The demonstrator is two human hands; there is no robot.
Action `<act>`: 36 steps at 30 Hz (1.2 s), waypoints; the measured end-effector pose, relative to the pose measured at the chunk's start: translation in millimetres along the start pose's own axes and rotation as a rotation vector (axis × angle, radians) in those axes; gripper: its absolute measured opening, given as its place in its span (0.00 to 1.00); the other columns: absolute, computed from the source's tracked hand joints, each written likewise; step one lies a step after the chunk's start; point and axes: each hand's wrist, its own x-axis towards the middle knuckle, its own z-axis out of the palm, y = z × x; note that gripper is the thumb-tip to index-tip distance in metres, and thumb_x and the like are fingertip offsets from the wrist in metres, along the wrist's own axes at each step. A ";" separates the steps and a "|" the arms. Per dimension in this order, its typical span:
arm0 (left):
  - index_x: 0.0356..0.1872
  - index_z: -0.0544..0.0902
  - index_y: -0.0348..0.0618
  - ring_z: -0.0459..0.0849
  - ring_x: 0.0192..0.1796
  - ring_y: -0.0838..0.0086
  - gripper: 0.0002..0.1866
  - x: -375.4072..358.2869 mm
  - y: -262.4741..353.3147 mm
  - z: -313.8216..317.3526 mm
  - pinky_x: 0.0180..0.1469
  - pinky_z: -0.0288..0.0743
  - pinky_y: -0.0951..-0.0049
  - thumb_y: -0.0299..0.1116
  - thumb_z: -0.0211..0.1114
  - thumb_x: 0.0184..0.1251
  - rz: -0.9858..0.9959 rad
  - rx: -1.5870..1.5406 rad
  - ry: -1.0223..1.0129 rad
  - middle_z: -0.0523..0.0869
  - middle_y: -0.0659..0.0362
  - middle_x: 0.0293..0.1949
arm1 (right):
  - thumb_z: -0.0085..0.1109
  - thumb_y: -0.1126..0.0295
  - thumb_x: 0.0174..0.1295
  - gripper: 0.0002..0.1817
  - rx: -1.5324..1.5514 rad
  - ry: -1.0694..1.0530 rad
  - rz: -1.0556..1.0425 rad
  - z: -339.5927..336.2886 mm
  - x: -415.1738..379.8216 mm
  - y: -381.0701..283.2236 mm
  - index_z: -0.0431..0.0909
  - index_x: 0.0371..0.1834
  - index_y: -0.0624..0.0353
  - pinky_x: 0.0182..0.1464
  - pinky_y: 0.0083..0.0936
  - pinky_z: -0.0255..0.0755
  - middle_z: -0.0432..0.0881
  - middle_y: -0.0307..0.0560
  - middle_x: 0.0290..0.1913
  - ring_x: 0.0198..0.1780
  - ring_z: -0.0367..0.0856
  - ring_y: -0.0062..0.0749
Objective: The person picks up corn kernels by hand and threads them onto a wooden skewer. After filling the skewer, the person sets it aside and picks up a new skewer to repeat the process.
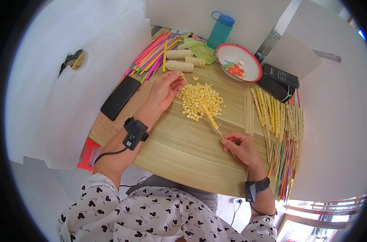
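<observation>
A thin wooden skewer (220, 132) slants over the pile of loose corn kernels (195, 97), its middle strung with a row of yellow kernels (209, 114). My right hand (240, 148) pinches the lower end of this skewer between thumb and fingers. Up at its other end, my left hand (166, 92) is closed, thumb and forefinger at a single corn kernel (182, 75) on the tip. The remaining left fingers curl beside the pile's left edge.
Bare skewers (248, 107) lie right of the pile, beside many kernel-strung sticks (278, 115). Behind are corn cobs (180, 65), colored strips (157, 52), an enamel basin (250, 60) and a blue bottle (221, 31). A phone (121, 97) lies left; a black box (277, 80) stands right.
</observation>
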 end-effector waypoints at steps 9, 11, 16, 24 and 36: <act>0.40 0.82 0.39 0.82 0.33 0.81 0.08 1.4 -1.4 -2.3 0.31 0.76 0.85 0.32 0.64 0.66 -0.035 -0.050 0.020 0.83 0.61 0.32 | 0.63 0.71 0.62 0.06 0.016 -0.004 0.003 -0.1 -0.7 -3.6 0.81 0.36 0.63 0.25 0.08 0.62 0.80 0.33 0.25 0.25 0.73 0.09; 0.40 0.82 0.39 0.82 0.33 0.81 0.08 2.0 -2.2 -3.1 0.31 0.76 0.85 0.32 0.64 0.66 -0.032 -0.050 0.019 0.83 0.61 0.32 | 0.63 0.72 0.62 0.06 0.026 -0.005 0.000 -0.4 -1.0 -5.5 0.81 0.36 0.64 0.26 0.08 0.64 0.80 0.33 0.25 0.26 0.74 0.10; 0.40 0.82 0.39 0.82 0.33 0.81 0.06 4.0 -3.0 -5.9 0.31 0.76 0.85 0.29 0.63 0.66 -0.041 -0.089 0.001 0.84 0.62 0.32 | 0.63 0.72 0.62 0.07 0.045 -0.014 0.009 -1.2 -1.0 -4.0 0.81 0.37 0.65 0.29 0.08 0.67 0.81 0.34 0.27 0.28 0.77 0.12; 0.40 0.81 0.38 0.82 0.33 0.82 0.06 4.0 1.7 -6.1 0.31 0.76 0.86 0.29 0.64 0.65 -0.047 -0.125 -0.005 0.84 0.62 0.33 | 0.62 0.73 0.62 0.07 0.042 -0.010 0.029 -1.4 -2.9 -6.9 0.81 0.38 0.65 0.32 0.09 0.69 0.81 0.34 0.28 0.30 0.77 0.11; 0.39 0.81 0.39 0.82 0.33 0.82 0.06 6.5 1.0 -7.4 0.31 0.78 0.85 0.30 0.65 0.65 -0.044 -0.115 -0.002 0.84 0.61 0.33 | 0.61 0.72 0.62 0.05 -0.009 -0.036 -0.003 -3.2 -3.0 -2.7 0.81 0.34 0.63 0.28 0.08 0.62 0.78 0.29 0.25 0.27 0.70 0.06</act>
